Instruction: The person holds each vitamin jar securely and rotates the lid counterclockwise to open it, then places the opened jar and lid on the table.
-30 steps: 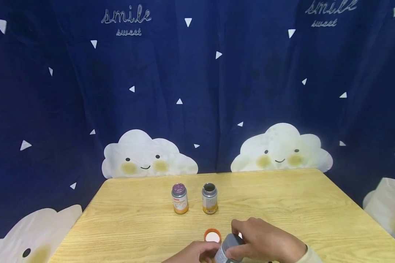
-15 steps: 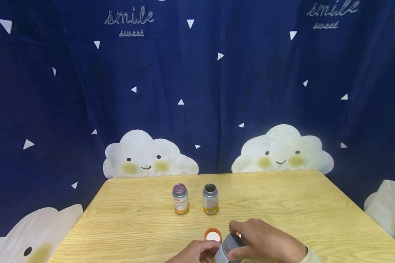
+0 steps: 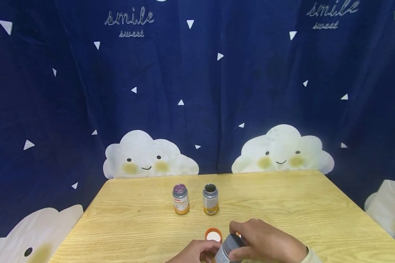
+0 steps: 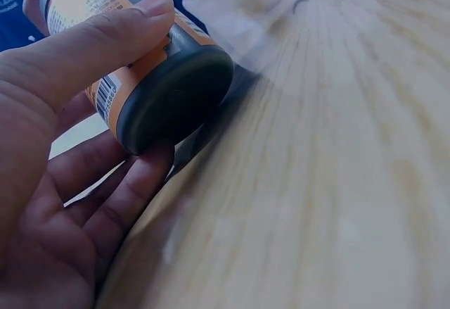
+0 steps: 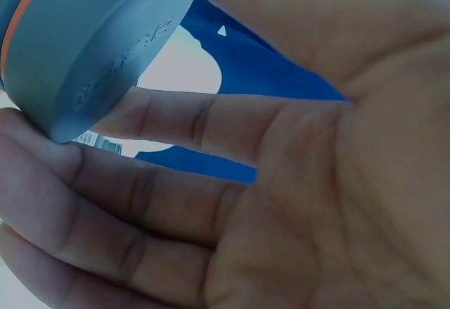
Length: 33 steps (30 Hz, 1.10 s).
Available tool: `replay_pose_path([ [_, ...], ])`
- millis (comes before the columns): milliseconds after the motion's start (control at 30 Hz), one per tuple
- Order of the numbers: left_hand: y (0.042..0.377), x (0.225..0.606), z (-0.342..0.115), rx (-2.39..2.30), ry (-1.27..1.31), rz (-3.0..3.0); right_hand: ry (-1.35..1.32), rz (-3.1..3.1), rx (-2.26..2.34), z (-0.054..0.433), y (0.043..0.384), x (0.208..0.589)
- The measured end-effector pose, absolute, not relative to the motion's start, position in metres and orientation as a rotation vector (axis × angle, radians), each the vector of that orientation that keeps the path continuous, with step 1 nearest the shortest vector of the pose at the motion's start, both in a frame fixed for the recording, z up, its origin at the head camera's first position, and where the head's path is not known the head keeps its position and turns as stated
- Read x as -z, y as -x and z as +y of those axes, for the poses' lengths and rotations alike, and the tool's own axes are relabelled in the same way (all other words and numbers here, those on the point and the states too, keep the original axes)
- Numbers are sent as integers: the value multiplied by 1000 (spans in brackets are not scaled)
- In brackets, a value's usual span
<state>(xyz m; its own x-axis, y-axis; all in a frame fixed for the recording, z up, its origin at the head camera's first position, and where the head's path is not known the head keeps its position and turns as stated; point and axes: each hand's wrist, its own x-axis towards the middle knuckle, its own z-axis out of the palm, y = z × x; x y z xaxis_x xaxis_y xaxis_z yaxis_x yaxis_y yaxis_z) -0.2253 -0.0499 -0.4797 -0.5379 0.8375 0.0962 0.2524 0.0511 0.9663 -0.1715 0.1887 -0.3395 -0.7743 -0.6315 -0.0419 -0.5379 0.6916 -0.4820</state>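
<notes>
At the bottom centre of the head view, a tilted grey pill bottle point(image 3: 222, 256) is held between both hands. My left hand point(image 3: 195, 252) grips its body; in the left wrist view the thumb lies across the label and fingertips touch beside the dark base point(image 4: 176, 105). My right hand point(image 3: 266, 241) holds the grey cap point(image 3: 233, 241) at the upper end, thumb on one side and fingers on the other. Embossed lettering shows on the cap top point(image 5: 126, 62) in the right wrist view, with a thin orange line round its side.
An upturned orange-rimmed lid point(image 3: 213, 235) with a white liner lies just beyond the hands. Farther back on the wooden table point(image 3: 135, 219) stand a bottle with a purple foil seal point(image 3: 180, 200) and an uncapped bottle point(image 3: 210, 200). A blue curtain point(image 3: 197, 73) hangs behind.
The head view shifts very slightly. Both hands keep their hold on the bottle and its cap, with hardly any visible movement.
</notes>
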Motion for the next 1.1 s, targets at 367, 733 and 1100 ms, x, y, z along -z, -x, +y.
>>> replay_pose_path([
  [367, 226, 480, -51, -1537, -1067, 1775, 960, 2685, 670, 188, 171, 339],
  [733, 224, 482, -51, -1502, -1092, 1724, 948, 2539, 781, 185, 170, 338],
  [1100, 227, 482, -52, -1493, -1107, 1735, 680, 2606, 785, 185, 170, 337],
])
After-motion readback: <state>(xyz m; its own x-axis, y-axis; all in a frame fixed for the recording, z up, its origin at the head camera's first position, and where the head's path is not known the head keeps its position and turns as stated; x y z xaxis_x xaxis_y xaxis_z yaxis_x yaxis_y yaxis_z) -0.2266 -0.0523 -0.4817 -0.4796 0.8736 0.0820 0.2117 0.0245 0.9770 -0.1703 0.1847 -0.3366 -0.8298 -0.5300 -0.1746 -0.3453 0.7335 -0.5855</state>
